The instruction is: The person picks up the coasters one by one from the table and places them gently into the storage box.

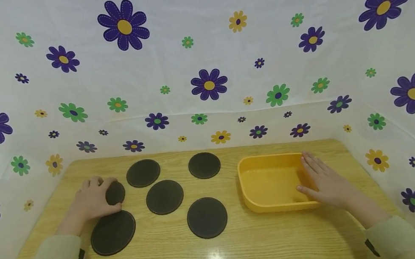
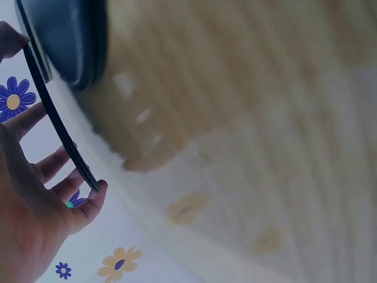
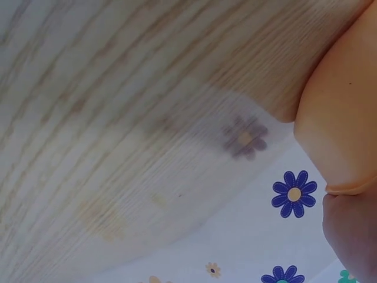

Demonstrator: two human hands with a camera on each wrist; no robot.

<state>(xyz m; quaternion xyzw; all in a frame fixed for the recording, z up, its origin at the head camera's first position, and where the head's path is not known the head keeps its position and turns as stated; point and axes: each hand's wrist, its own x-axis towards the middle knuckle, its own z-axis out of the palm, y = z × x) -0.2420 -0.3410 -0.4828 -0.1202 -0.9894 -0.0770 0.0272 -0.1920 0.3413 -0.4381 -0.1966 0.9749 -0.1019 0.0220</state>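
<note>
In the head view my left hand (image 1: 91,199), at the left of the table, grips a thin black round coaster (image 1: 115,193) by its edge. The left wrist view shows this coaster (image 2: 56,115) nearly edge-on, between the thumb and the fingers of my left hand (image 2: 35,194). Just below that hand a larger-looking black coaster (image 1: 113,234) lies flat. On the right, my right hand (image 1: 325,182) rests over the right rim of a yellow rectangular tub (image 1: 252,203). Its fingers are fairly straight, and the thumb reaches over the inside. The tub's outer wall (image 3: 344,106) shows in the right wrist view.
Several more black coasters lie apart on the wooden table (image 1: 266,242), among them one at the back (image 1: 204,165) and one nearer the front (image 1: 207,217). A white flowered cloth (image 1: 169,65) stands behind the table and along both sides.
</note>
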